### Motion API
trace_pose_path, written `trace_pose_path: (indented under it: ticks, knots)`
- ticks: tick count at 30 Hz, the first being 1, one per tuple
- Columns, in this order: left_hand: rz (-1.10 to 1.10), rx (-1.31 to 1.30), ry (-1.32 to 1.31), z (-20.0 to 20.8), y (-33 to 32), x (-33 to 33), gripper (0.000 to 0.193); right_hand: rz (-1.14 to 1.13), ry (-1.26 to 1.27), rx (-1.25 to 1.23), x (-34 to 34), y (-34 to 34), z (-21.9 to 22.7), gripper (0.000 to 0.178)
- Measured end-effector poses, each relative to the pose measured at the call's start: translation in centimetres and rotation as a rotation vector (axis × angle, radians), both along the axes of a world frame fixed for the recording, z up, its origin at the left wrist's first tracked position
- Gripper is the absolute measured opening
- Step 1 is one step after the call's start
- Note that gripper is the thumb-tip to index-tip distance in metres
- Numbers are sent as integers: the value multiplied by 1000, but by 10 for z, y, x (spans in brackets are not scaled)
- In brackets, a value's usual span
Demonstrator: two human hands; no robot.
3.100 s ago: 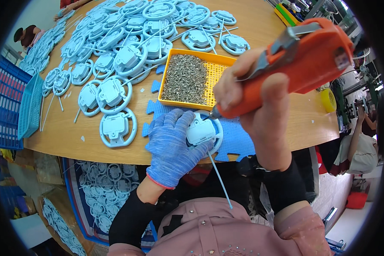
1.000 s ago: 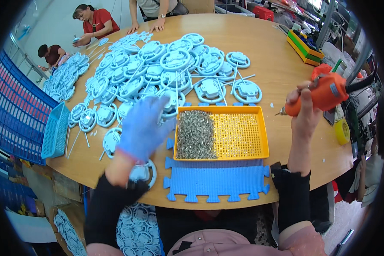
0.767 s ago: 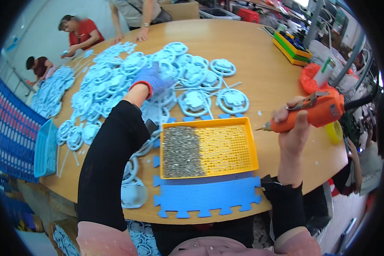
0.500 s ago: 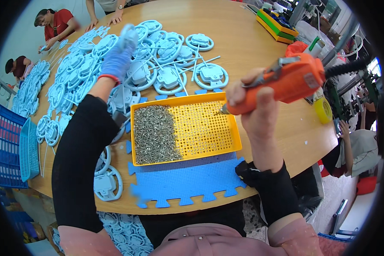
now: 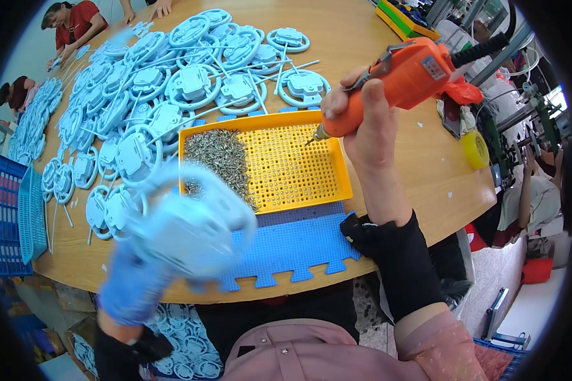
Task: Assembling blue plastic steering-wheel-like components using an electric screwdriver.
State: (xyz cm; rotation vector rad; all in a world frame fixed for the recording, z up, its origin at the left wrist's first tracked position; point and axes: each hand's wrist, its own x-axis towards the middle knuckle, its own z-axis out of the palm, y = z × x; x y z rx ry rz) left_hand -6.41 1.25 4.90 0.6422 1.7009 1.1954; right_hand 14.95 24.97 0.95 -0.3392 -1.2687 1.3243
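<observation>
My left hand (image 5: 133, 286), in a blue glove, is closed on a light blue steering-wheel-shaped plastic part (image 5: 200, 232). Motion smears both, and the part hangs over the near left corner of a yellow tray (image 5: 346, 187) and the blue foam mat (image 5: 302, 244). Loose screws (image 5: 213, 155) are heaped in the tray's left side; its right side is a grid of holes, many with screws standing in them. My bare right hand (image 5: 370, 136) grips an orange electric screwdriver (image 5: 397, 82), its bit pointing down left above the grid's far right part.
Many similar light blue wheel parts (image 5: 194, 82) are piled across the table's left and far side, thin rods among them. A blue basket (image 5: 33, 216) stands at the left edge. Yellow tape (image 5: 475, 150) lies at right. Other people are at the far left and right.
My left hand has come back from the far pile toward me, now with a wheel part in it. The screwdriver has moved slightly left and away, staying over the tray.
</observation>
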Motion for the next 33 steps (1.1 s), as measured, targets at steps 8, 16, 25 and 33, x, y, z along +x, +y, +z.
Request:
trace_pose_path:
  ticks: [8,16,25,33]
  knots:
    - [-344,-171,-125,-40,-18,16,63,-55,-47,17,3,1,-2,41]
    - [-460,232,1205,-42,-25,42,83,-75,-44,48,4,-14,16,46]
    - [-234,322,1133,-76,-15,64,69,195,-204,142,-27,-134,46,65]
    - [-264,368,1062,-68,-14,61,58,296,-273,77,-40,-147,39,58]
